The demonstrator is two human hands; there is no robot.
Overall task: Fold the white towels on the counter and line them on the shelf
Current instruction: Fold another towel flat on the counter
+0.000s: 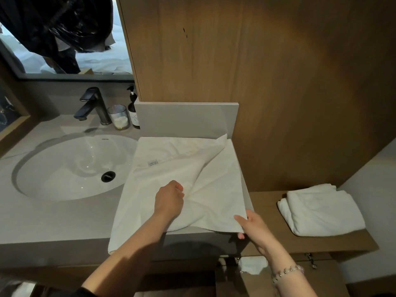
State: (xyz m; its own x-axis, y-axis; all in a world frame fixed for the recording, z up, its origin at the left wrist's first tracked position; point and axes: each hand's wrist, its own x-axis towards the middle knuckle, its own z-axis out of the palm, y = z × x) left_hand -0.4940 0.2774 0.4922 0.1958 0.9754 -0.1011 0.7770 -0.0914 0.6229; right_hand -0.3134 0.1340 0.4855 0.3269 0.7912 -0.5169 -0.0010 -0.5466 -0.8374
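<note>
A white towel (171,174) lies spread over the right end of the grey counter (42,221), its left part hanging over the front edge. My left hand (170,200) pinches a bunch of cloth near the towel's middle. At the counter's right front edge, my right hand (254,227) holds the towel's near right corner. One folded white towel (321,211) rests on the lower wooden shelf (267,202) to the right.
A white sink (70,168) with a black drain takes up the counter's left. A black tap (94,106), a glass (119,117) and a pump bottle (134,112) stand behind it. A wooden wall panel (257,71) rises behind the counter and shelf.
</note>
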